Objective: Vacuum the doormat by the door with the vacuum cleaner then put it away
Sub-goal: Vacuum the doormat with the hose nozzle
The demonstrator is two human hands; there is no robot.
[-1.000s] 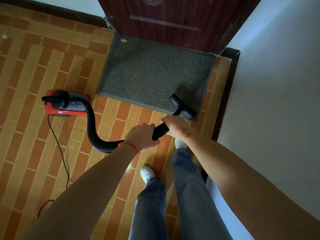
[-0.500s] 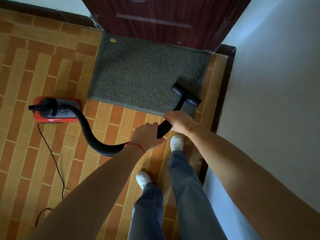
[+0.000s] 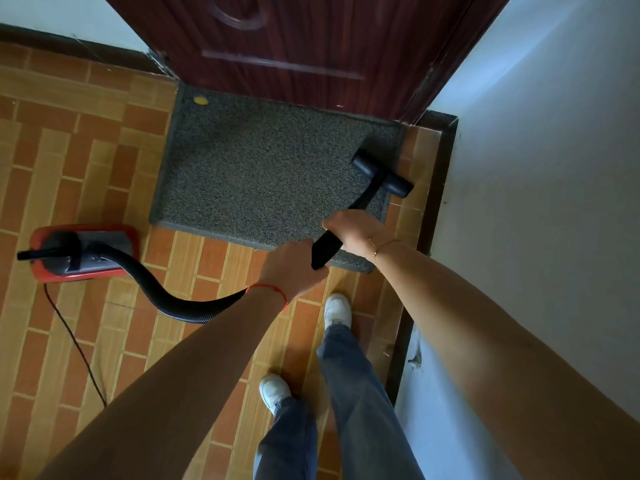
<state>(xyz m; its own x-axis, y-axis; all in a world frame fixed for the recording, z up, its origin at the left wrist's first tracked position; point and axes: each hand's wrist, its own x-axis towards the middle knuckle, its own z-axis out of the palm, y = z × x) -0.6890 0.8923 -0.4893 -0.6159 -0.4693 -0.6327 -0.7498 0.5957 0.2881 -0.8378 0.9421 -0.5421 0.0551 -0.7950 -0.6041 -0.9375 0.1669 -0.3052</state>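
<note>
A grey doormat (image 3: 263, 174) lies in front of a dark red door (image 3: 294, 46). The black T-shaped nozzle (image 3: 382, 177) sits on the mat's right side, near its right edge. My right hand (image 3: 353, 232) grips the black wand (image 3: 327, 247) just behind the nozzle. My left hand (image 3: 289, 268) grips the wand's lower end where the ribbed hose (image 3: 166, 292) joins. The hose curves left to the red and black vacuum cleaner (image 3: 83, 252), which stands on the tiled floor left of the mat.
A small yellow speck (image 3: 201, 100) lies on the mat's far left corner. A black power cord (image 3: 74, 344) trails from the vacuum cleaner toward the bottom left. A white wall (image 3: 536, 202) with a dark skirting runs along the right. My feet stand just below the mat.
The nozzle has slid forward along the mat's right side, away from the near edge. Both hands moved forward with the wand, and I stepped closer to the mat.
</note>
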